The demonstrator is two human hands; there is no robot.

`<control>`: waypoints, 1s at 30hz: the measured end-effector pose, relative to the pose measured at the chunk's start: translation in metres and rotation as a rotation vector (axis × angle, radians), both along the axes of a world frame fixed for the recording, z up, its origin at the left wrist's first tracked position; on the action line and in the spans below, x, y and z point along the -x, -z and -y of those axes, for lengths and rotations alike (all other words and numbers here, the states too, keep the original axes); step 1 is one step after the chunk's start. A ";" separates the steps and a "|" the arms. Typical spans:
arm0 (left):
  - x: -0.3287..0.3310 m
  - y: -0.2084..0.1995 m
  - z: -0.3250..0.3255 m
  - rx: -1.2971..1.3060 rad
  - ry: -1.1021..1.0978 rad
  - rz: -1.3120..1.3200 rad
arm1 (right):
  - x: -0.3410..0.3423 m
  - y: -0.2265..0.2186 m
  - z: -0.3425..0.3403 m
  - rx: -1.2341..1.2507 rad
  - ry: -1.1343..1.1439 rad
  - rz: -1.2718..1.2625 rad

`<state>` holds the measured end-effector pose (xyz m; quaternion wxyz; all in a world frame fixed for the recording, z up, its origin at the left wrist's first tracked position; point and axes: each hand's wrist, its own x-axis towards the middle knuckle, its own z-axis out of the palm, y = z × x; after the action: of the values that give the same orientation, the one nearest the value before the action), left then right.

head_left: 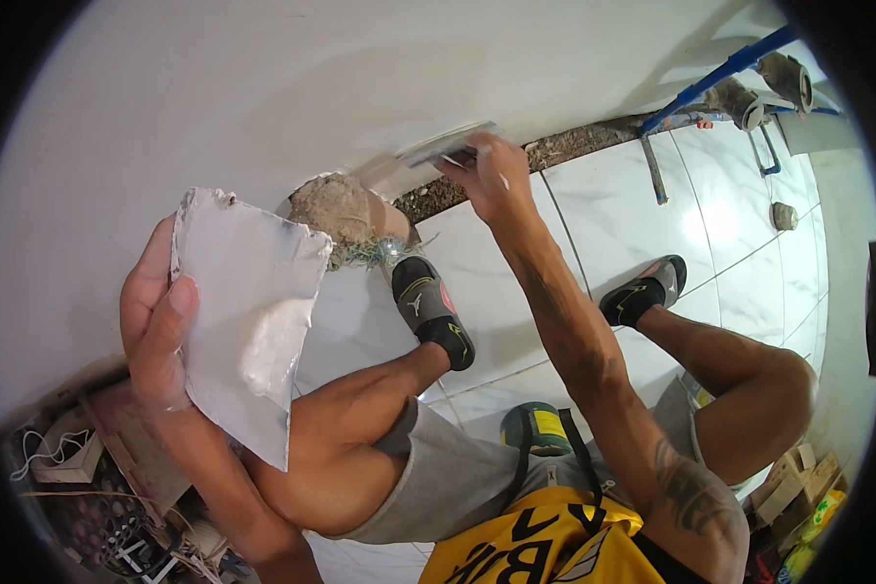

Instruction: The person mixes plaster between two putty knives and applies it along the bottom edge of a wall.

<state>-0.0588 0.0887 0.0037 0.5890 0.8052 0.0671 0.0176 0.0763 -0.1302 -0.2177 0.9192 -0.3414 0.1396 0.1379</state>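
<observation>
Lower left corner: a heap of clutter (88, 487), boards, cord and small scraps, crowded against the foot of the white wall (263, 88); little free floor there.

Left hand (156, 321): fingers wrapped round the left edge of a flat grey board (243, 311), thumb pressed on its face. The board is held tilted, its ragged upper edge near the wall, its lower corner over the person's bare knee. A lump of white filler (273, 346) sits on the board's right half, toward its edge.

Centre, at the wall's foot: a rough hole with a mound of brown rubble (336, 209) and tangled wires just below it. An untiled dark strip (574, 141) runs rightward along the wall's base.

Right hand (492, 175): closed round the handle of a putty knife (448, 146), whose broad blade lies flat against the wall, just right of and above the hole.

Floor: glossy white tiles (730, 243), open between the two grey sandals and out to the right. A green-and-yellow can (537, 428) stands between the legs; contents cannot be told.

Upper right: blue pipe (720, 68) and grey fittings against the wall.

Lower right: cardboard boxes (793, 482), edge only.
</observation>
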 end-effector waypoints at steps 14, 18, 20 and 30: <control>0.006 -0.007 -0.020 -0.070 0.029 -0.125 | 0.002 0.189 0.019 0.118 -0.021 -0.256; 0.003 0.001 -0.022 -0.045 0.050 -0.159 | -0.011 0.239 0.025 0.834 -0.338 0.204; -0.004 0.002 -0.015 -0.024 0.070 -0.154 | -0.032 0.276 0.042 1.546 -0.587 0.681; -0.010 0.004 -0.002 -0.058 0.094 -0.097 | -0.053 0.235 0.049 0.707 -0.125 0.541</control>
<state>-0.0491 0.0904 -0.0004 0.5614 0.8242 0.0572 -0.0470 0.1289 -0.1792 -0.4532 0.7394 -0.6661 -0.0878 0.0427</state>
